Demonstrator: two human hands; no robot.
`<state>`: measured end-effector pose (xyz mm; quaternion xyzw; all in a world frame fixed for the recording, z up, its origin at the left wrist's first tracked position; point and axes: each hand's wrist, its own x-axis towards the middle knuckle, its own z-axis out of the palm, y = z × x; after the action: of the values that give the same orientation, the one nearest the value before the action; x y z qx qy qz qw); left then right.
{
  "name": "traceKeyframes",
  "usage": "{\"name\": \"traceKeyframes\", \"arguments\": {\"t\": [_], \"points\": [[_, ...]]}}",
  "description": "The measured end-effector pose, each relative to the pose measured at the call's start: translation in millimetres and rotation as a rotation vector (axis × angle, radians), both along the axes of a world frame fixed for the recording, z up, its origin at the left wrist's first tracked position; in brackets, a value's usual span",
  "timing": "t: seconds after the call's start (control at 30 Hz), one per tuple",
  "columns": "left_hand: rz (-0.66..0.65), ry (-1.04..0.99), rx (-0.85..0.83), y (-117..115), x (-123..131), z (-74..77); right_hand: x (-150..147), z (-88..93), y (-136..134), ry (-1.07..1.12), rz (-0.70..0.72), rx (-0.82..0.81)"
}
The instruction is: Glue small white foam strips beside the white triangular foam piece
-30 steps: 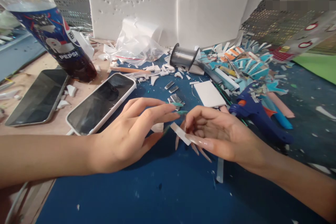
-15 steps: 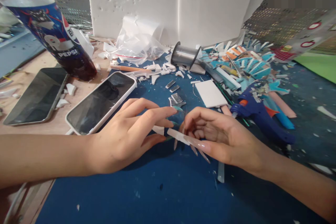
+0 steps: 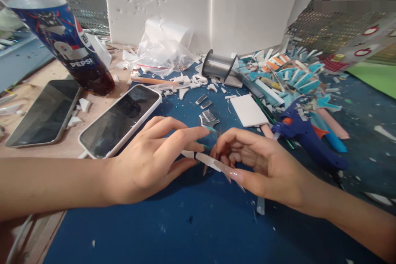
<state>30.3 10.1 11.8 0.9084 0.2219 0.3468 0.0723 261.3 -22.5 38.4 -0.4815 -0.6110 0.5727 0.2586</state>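
Low over blue mat [image 3: 133, 233], between both hands: narrow white strip [image 3: 208, 161], near end pinched between right hand's [image 3: 262, 169] thumb and fingers. Left hand [image 3: 154, 154] fingers curved about smaller white piece [image 3: 188, 154]; contact hidden, cannot tell if pinching. Strip probably light, fairly stiff, may snap if bent; best gripped gently near end, by edges. Farther: cola bottle [image 3: 97, 80], blue label [image 3: 57, 35] reading "PEPSI".

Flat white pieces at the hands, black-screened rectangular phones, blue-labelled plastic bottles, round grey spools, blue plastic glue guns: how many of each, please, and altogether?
White pieces at left hand and right hand: 2
Phones: 2
Bottle: 1
Spool: 1
Glue gun: 1
Total: 7
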Motion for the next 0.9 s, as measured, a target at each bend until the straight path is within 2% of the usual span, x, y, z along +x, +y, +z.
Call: {"name": "traceKeyframes", "arguments": {"t": [0.7,0.9], "points": [[0.013,-0.002,0.019,-0.6,-0.3,-0.6,-1.9,-0.4,-4.7,-0.041,-0.057,0.112],[-0.002,-0.001,0.011,-0.8,-0.4,-1.5,-2.4,-2.7,-4.7,-0.09,-0.022,0.188]]}}
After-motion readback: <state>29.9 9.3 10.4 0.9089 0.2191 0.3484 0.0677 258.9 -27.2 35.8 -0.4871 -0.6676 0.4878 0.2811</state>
